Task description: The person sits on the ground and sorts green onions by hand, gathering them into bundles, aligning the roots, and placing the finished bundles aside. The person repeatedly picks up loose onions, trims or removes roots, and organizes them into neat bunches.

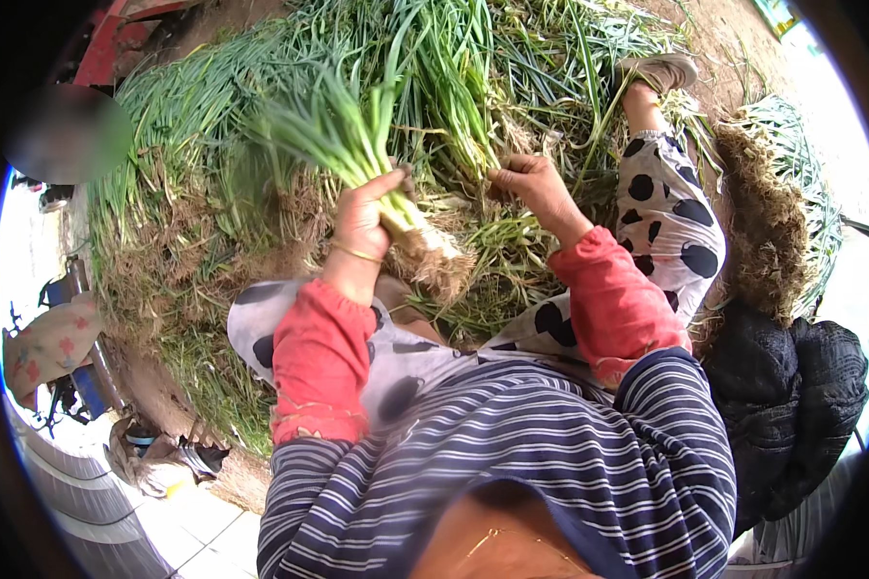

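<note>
My left hand (367,216) is closed around a bunch of green onions (358,155), its green leaves pointing up and left and blurred at the tips. The pale stems and shaggy roots (434,257) stick out below the fist, towards my lap. To the right, my right hand (534,189) pinches the lower stem end of green onion stalks (463,108) that lie on the heap; how many it grips is hidden. Loose stripped leaves (510,253) lie between my legs, below both hands.
A wide heap of green onions (188,108) spreads ahead and left. Stacked green onions with roots (767,217) lie beyond my right leg. A black bundle (789,405) sits at my right side. A flower-patterned cloth (56,351) and a dark-and-white bundle (163,459) are at left.
</note>
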### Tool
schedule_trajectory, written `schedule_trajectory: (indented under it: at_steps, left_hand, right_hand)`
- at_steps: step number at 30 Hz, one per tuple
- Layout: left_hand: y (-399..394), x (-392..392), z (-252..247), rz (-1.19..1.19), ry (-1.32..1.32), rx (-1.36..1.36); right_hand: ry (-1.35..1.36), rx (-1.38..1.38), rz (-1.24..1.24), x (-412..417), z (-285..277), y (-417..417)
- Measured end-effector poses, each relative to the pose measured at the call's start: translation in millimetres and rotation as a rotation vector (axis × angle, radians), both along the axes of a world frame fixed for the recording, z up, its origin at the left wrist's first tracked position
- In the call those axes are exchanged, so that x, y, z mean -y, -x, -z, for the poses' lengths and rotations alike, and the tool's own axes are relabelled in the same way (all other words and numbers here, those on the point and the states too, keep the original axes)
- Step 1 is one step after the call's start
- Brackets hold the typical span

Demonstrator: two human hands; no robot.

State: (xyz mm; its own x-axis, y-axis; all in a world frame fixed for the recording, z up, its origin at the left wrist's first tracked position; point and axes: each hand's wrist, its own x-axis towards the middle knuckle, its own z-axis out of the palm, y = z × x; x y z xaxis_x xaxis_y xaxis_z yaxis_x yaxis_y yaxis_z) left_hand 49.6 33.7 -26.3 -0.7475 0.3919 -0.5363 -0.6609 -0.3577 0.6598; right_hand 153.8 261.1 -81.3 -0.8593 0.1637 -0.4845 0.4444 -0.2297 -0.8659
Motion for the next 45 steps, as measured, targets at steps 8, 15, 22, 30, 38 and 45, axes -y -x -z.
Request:
schedule_trajectory:
  at_steps: [8, 15, 22, 30, 38, 45]
  left_hand:
    - [-28, -24, 19, 0.186, 0.206, 0.079]
    - [-27, -20, 22, 0.335, 0.211, 0.078]
    - [-39, -25, 26, 0.210, 0.236, -0.110]
    - [-7, -13, 17, 0.020, 0.162, -0.160]
    - [8, -2, 17, -0.032, 0.137, -0.005]
    - [-4, -16, 8, 0.066, 0.116, -0.012]
  right_hand:
    - [-0.556, -0.279, -0.294, 62, -30, -52]
    - [-0.342, -0.150, -0.423, 50, -38, -54]
    - [0.792, 0.099, 0.227, 74, -1, -15]
    - [0.967, -0.006, 0.630, 56, -39, -46]
    - [-0.476, 0.225, -0.363, -28, -44, -134]
    - [-0.227, -0.296, -0.219, 28, -66, -80]
